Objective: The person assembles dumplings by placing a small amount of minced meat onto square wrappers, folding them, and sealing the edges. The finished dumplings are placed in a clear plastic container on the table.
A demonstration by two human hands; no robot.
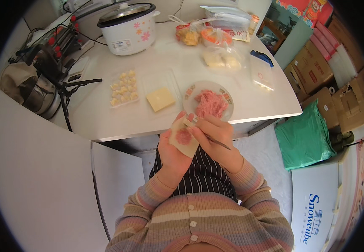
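Observation:
A square dough wrapper (188,151) lies across the palm and fingers of my left hand (172,160). Pink minced meat (183,137) is spread in a round patch on the wrapper. My right hand (217,134) grips a thin utensil (218,142), its lower end sticking out past my fingers; its tip is at the wrapper's upper part. Just beyond my hands a patterned plate (189,105) holds a mound of raw minced meat (212,104). Left of it, a stack of square wrappers (160,99) lies in a clear plastic tray (177,82).
Folded wontons (124,88) fill another tray on the table (96,123). A white electric cooker (128,34) stands at the back left, near a black tripod (64,94). Bagged food (221,58) lies at the back right. Cartons (311,67) and a green bag (306,138) are right of the table.

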